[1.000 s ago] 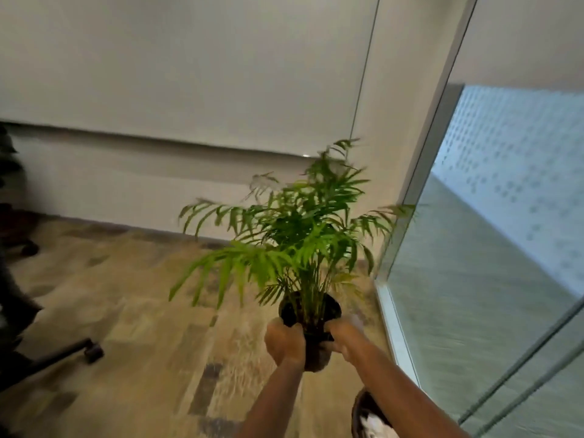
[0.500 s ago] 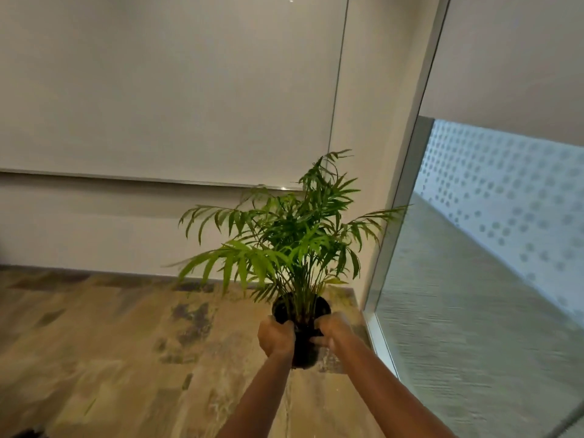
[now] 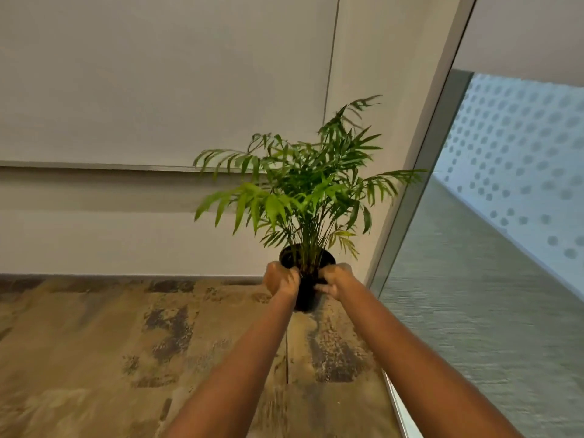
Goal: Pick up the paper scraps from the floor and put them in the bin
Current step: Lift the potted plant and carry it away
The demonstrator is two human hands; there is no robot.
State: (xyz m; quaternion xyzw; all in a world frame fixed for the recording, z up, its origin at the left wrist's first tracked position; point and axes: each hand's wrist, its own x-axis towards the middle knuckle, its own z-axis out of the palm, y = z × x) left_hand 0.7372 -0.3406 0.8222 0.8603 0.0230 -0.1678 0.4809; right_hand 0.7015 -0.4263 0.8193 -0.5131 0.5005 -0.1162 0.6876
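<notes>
Both hands are wrapped around a small black pot (image 3: 306, 292) with a green leafy plant (image 3: 311, 188) in it. The left hand (image 3: 282, 281) grips the pot on one side and the right hand (image 3: 335, 279) grips it on the other, fingers curled tight against it. The arms reach far out in front, and the pot is held close to the corner where the white wall (image 3: 158, 90) meets the glass panel (image 3: 493, 279). It is hard to tell if the pot's bottom is touching the carpet floor (image 3: 94, 358) or hanging just above it.

This does not look like the picking-up step. It looks more like moving the plant out of the way, or putting it in its spot. No paper scraps can be seen on the floor here, and no bin shows either, so how the scraps look cannot be told.

The next move probably calls for setting the pot down flat so it does not tip, letting go with both hands, and then looking down and around to find the scraps and the bin. The long leaves are bendy and should not be squashed against the wall.
</notes>
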